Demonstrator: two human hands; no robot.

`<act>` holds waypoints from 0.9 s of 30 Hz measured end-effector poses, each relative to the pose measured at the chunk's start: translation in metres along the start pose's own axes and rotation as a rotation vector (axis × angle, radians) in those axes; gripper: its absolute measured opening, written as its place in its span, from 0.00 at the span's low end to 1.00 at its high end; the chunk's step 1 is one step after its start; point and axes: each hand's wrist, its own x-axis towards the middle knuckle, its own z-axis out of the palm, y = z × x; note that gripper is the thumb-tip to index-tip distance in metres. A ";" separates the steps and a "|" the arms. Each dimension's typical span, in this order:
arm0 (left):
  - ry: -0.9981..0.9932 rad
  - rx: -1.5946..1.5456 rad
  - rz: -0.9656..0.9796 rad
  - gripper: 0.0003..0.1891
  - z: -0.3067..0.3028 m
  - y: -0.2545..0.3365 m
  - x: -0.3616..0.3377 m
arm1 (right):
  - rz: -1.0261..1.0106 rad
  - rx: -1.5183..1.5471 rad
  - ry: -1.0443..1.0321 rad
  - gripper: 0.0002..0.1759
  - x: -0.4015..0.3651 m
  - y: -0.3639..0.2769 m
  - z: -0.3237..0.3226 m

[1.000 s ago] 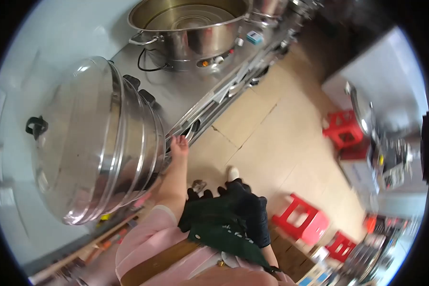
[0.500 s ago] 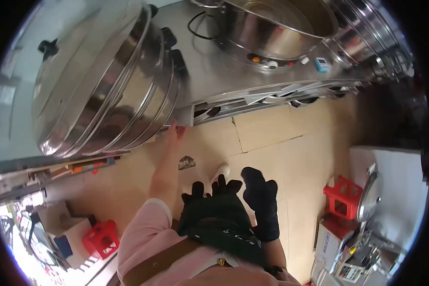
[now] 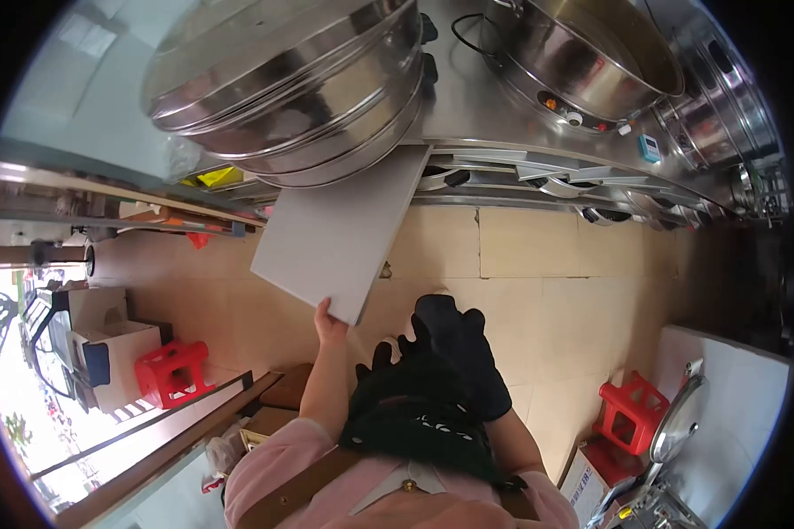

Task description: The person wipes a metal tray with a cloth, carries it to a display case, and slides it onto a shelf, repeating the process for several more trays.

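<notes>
Holding grey board (image 3: 340, 234): left hand (image 3: 329, 324); right hand (image 3: 457, 344) gloved.

White lettering runs across the dark apron (image 3: 432, 427), too small and blurred to read. The little blue timer (image 3: 650, 148) on the table (image 3: 494, 115) has a display; its figures cannot be read.

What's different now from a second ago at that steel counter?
The left hand, earlier at the counter edge under the steamer stack, now grips a flat grey board, drawn out towards the person. The gloved right hand stays by the waist, holding nothing; the stack and big pot stay put.
</notes>
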 end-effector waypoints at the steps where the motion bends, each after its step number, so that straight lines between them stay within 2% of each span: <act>1: -0.004 -0.015 0.026 0.29 -0.014 0.011 -0.018 | -0.015 -0.017 -0.017 0.15 -0.003 -0.002 0.004; 6: 0.037 0.007 0.081 0.31 -0.068 0.081 -0.124 | -0.104 -0.137 -0.094 0.15 -0.017 -0.020 0.032; 9: 0.036 0.026 0.100 0.31 -0.073 0.122 -0.200 | -0.218 -0.275 -0.136 0.15 -0.023 -0.032 0.056; 11: 0.031 0.021 0.109 0.31 -0.065 0.142 -0.251 | -0.358 -0.397 -0.178 0.15 -0.024 -0.043 0.083; 14: 0.017 0.144 0.241 0.28 -0.073 0.159 -0.303 | -0.650 -0.559 -0.285 0.15 -0.026 -0.062 0.149; 15: 0.067 0.162 0.260 0.25 -0.072 0.162 -0.317 | -0.758 -0.602 -0.331 0.15 -0.027 -0.068 0.177; 19: 0.165 0.255 0.372 0.24 -0.059 0.168 -0.363 | -1.106 -0.730 -0.461 0.15 -0.026 -0.087 0.282; 22: 0.257 0.343 0.391 0.24 -0.054 0.174 -0.391 | -1.191 -0.796 -0.427 0.15 -0.007 -0.094 0.316; 23: 0.286 0.367 0.417 0.20 -0.056 0.174 -0.397 | -1.196 -0.817 -0.388 0.15 0.006 -0.097 0.319; 27: 0.228 0.538 0.411 0.13 -0.040 0.191 -0.432 | -1.123 -0.924 -0.168 0.14 0.076 -0.106 0.308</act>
